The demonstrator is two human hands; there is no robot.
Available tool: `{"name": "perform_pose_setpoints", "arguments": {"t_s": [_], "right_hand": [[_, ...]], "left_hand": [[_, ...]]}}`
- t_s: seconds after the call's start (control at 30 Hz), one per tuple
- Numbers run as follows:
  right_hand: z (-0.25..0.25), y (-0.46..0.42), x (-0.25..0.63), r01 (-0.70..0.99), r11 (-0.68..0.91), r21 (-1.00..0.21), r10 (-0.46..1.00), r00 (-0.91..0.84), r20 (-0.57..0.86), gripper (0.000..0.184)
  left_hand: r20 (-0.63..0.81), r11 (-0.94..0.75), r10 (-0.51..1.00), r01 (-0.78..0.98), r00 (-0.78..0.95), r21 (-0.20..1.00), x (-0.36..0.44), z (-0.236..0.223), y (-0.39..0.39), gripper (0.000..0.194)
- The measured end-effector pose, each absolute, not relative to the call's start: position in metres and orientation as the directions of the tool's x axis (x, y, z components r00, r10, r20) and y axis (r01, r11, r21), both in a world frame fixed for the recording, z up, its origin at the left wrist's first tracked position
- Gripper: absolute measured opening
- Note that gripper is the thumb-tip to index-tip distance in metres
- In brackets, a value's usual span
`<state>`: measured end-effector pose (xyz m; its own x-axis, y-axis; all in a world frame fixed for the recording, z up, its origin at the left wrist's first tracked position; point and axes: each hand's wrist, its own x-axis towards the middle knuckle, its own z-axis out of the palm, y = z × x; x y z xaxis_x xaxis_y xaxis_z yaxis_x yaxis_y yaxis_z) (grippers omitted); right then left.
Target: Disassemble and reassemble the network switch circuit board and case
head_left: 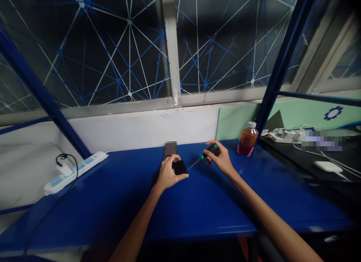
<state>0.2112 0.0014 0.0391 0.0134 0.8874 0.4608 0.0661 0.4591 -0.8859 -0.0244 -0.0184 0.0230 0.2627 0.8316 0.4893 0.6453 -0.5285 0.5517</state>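
Showing in the head view, a small black object is held between the fingers of the left hand over the blue table. A screwdriver is gripped by its handle in the right hand's fingers, its tip at the object's right edge; whether contact is made cannot be told.
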Motion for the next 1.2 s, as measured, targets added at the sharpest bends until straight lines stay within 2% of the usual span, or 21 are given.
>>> {"name": "perform_pose_setpoints", "arguments": {"t_s": [0.1,0.17,0.27,0.33,0.5,0.93,1.07,1.2], "right_hand": [[0.036,0.003,0.213,0.162,0.464,-0.871,0.873,0.081,0.480,0.029],[0.036,0.003,0.217,0.323,0.477,-0.818,0.836,0.121,0.535,0.026],[0.034,0.005,0.221,0.620,0.471,-0.627,0.736,0.116,0.667,0.022],[0.032,0.006,0.221,0.712,0.465,-0.526,0.697,0.072,0.714,0.021],[0.026,0.007,0.217,0.738,0.484,-0.471,0.704,-0.008,0.710,0.020],[0.024,0.008,0.217,0.723,0.481,-0.496,0.713,0.007,0.701,0.022],[0.025,0.007,0.217,0.724,0.476,-0.499,0.710,0.018,0.704,0.021],[0.027,0.007,0.217,0.723,0.475,-0.502,0.714,0.018,0.700,0.020]], "left_hand": [[0.451,-0.524,0.837,0.692,0.310,0.497,-0.022,0.022,-0.019,0.053],[0.435,-0.524,0.837,0.713,0.331,0.466,-0.021,0.021,-0.020,0.053],[0.422,-0.529,0.835,0.727,0.353,0.439,-0.019,0.019,-0.020,0.054],[0.411,-0.535,0.833,0.728,0.371,0.429,-0.018,0.017,-0.020,0.055],[0.386,-0.538,0.834,0.737,0.394,0.409,-0.015,0.014,-0.022,0.055],[0.343,-0.616,0.788,0.658,0.511,0.433,-0.033,0.022,-0.016,0.048],[0.334,-0.654,0.756,0.644,0.563,0.396,-0.035,0.018,-0.014,0.037],[0.288,-0.657,0.754,0.674,0.590,0.339,-0.030,0.014,-0.015,0.036]]}}
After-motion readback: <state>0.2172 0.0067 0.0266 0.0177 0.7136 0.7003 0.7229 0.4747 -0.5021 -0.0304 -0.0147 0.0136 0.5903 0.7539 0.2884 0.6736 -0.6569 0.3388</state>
